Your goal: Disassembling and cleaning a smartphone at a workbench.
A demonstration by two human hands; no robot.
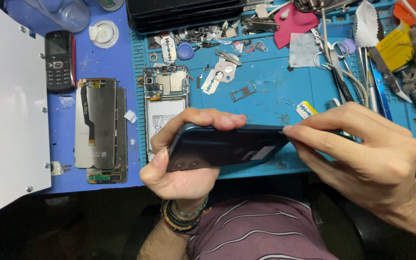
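Observation:
My left hand [181,161] grips a dark blue-grey phone back cover [227,149] by its left end, fingers curled over the top edge, thumb underneath. The cover is held flat and edge-on above the front edge of the blue work mat [266,91]. My right hand [362,154] pinches the cover's right end, with its fingertips on the top edge near the corner. Behind my left hand lies an opened phone [164,103] with its white battery and circuit board exposed, partly hidden by my fingers.
Left of the mat lie a detached screen panel [99,127], a small black keypad phone [59,60] and a white sheet [6,110]. The mat holds razor blades, a SIM tray [243,92], small metal parts, scissors [331,55], tweezers, a pink cloth [294,24].

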